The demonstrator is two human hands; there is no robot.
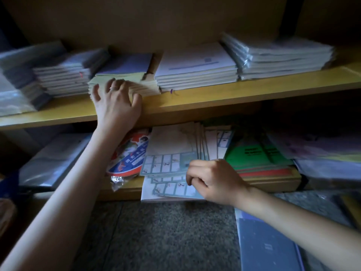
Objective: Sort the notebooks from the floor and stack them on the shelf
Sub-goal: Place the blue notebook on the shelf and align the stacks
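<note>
The left hand lies with fingers spread wide, pressing on the front edge of a stack of pale green paper notebooks on the yellow wooden upper shelf, just beside a stack of white notebooks. On the lower shelf, the right hand curls its fingers around the near edge of fanned white notebooks printed with blue grids, next to green-covered notebooks. A dark blue notebook lies on the grey speckled floor.
</note>
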